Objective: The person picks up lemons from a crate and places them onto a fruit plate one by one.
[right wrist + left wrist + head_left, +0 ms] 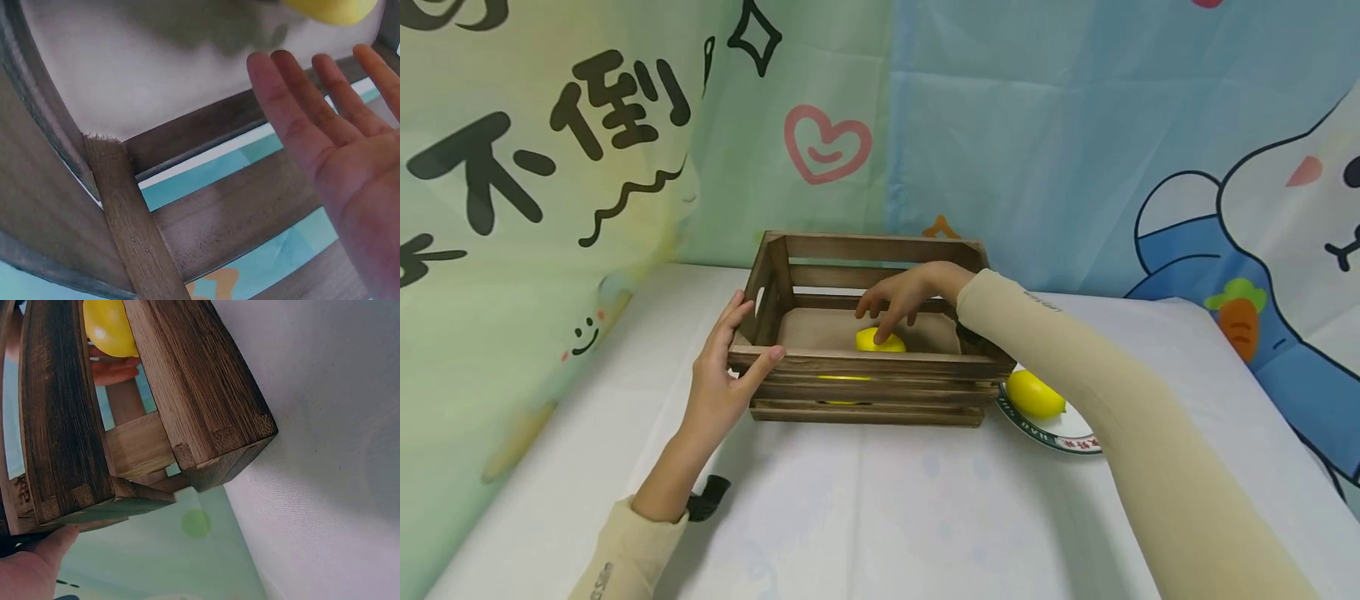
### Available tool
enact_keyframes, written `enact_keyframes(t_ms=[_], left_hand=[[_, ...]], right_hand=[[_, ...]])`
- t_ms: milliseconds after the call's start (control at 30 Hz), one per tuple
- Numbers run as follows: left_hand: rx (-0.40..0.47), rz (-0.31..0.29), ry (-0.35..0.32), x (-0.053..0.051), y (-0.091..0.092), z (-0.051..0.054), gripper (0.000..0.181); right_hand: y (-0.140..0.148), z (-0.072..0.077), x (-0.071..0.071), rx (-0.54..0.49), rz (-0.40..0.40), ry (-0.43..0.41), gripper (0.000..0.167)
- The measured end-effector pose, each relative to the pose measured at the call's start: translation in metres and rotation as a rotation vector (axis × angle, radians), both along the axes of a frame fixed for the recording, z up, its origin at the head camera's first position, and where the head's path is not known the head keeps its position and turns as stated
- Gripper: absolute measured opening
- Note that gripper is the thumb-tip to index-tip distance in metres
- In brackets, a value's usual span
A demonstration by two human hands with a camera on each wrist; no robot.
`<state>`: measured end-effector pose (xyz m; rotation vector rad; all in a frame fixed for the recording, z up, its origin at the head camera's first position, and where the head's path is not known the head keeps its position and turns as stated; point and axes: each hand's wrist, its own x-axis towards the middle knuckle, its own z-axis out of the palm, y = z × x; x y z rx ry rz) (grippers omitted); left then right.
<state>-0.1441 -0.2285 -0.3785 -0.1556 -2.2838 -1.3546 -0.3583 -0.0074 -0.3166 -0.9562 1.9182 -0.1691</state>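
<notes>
A slatted wooden crate (865, 364) stands on the white-covered table, and inside it lies a yellow lemon (892, 343). My left hand (718, 367) grips the crate's near left corner, with the thumb over the front top slat and the fingers along the left side. Over the crate's inside reaches my right hand (913, 287), its fingers pointing down at the lemon. In the right wrist view those fingers are extended and spread, with part of the lemon (337, 9) beyond their tips. Through the slats the left wrist view shows the lemon (111, 328) too.
To the right of the crate, a white plate (1071, 443) with a patterned rim holds another lemon (1034, 394), partly behind the right sleeve (1097, 375). A printed cloth (1015, 167) hangs close behind the crate. A black strap (708, 498) is at the left wrist.
</notes>
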Motion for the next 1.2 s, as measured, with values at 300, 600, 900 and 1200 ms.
enact_keyframes(t_ms=[300,600,900,1200], left_hand=[[-0.009,0.000,0.006,-0.001,0.000,0.000,0.065],[-0.029,0.006,0.015,-0.001,-0.002,0.003,0.064],[-0.032,0.001,0.010,-0.001,-0.002,0.000,0.066],[-0.031,0.001,-0.003,0.001,-0.001,0.001,0.066]], right_hand=[[-0.007,-0.005,0.003,0.059,0.008,0.031,0.069],[-0.009,-0.006,0.006,0.128,0.000,0.023,0.064],[-0.011,-0.012,0.010,0.147,0.004,-0.044,0.061],[-0.011,-0.010,0.011,0.161,0.051,-0.039,0.063]])
